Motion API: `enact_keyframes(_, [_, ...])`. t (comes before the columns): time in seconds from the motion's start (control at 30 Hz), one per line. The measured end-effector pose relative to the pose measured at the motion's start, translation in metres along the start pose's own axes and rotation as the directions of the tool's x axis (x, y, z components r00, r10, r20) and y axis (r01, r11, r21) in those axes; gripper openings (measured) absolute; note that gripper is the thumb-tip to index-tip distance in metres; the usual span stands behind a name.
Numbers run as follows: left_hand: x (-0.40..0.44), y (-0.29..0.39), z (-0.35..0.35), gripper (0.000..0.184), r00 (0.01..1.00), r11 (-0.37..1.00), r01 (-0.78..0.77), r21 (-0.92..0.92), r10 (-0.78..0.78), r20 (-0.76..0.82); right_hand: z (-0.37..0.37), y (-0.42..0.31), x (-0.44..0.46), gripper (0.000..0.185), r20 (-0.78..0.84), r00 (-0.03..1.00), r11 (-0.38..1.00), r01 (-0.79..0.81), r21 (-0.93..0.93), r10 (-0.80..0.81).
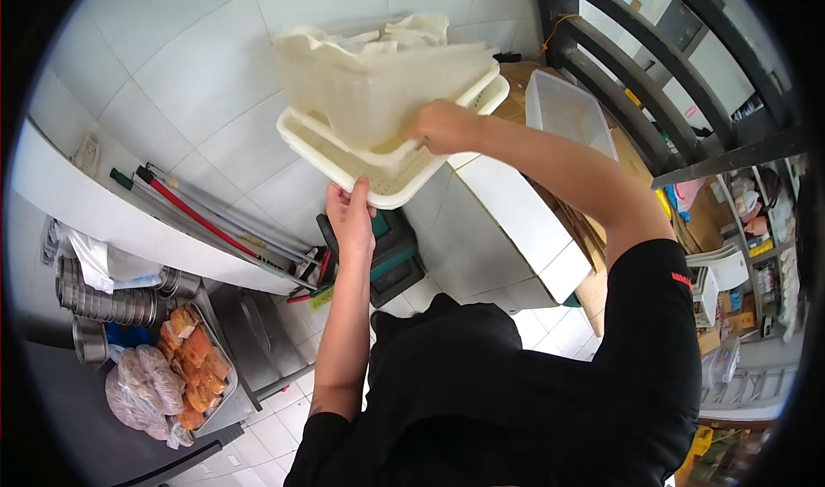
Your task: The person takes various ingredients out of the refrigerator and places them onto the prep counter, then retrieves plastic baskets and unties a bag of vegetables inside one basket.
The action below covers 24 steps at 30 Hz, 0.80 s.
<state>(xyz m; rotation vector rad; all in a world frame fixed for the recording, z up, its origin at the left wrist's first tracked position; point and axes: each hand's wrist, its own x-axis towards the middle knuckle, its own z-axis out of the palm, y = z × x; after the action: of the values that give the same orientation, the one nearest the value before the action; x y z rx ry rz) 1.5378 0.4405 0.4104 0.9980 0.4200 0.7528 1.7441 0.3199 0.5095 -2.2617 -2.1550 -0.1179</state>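
My left hand (351, 216) grips the near edge of a shallow cream tray with small holes (391, 184), its thumb on the rim. Above the tray, a deeper translucent whitish bin (344, 83) is tilted and partly blurred. Pale cloth-like material (417, 30) shows along the top of that bin. My right hand (447, 128) is closed at the bin's lower right edge; its fingertips are blurred.
A translucent bin (567, 113) stands on cardboard at the right, beside a dark slatted frame (636, 40). Below is a white tiled ledge (507, 212). Metal tins (94, 298) and a tray of orange-brown food pieces (225, 384) are at lower left.
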Motion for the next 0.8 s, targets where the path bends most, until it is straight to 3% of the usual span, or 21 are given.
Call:
enact_keyframes(0.03, [0.002,0.001,-0.002,0.018,1.0,1.0,0.005,-0.003,-0.005,-0.001,-0.007,0.0,0.003,0.023,0.005,1.0,1.0,-0.001,0.001,0.001])
enact_keyframes(0.1, [0.006,0.002,-0.005,0.018,1.0,1.0,-0.014,0.008,0.014,-0.022,-0.024,0.002,0.006,0.027,-0.214,0.976,0.996,0.053,0.078,-0.035])
enact_keyframes(0.33, [0.01,0.016,-0.058,0.013,0.996,0.997,0.072,0.018,-0.071,-0.046,-0.093,-0.012,0.01,0.03,-0.242,0.968,0.997,-0.047,0.068,0.063])
enact_keyframes(0.47, [0.011,0.036,-0.105,0.014,0.988,0.997,0.061,-0.038,-0.066,-0.141,-0.134,-0.026,0.01,0.033,-0.25,0.962,0.992,-0.084,0.095,0.105])
enact_keyframes(0.57, [-0.003,0.055,-0.15,0.017,0.98,0.997,0.071,-0.033,-0.076,-0.182,-0.153,-0.033,0.007,0.031,-0.211,0.966,0.988,-0.154,0.005,0.152])
enact_keyframes(0.67, [-0.046,0.071,-0.205,0.03,0.987,0.994,0.057,0.093,-0.042,-0.153,-0.147,-0.023,-0.001,0.029,-0.156,0.977,0.987,-0.155,-0.049,0.146])
enact_keyframes(0.8, [-0.127,0.066,-0.291,0.037,0.973,0.989,0.045,0.143,-0.011,-0.229,-0.088,0.0,-0.014,0.025,-0.267,0.959,0.994,-0.108,-0.032,0.096])
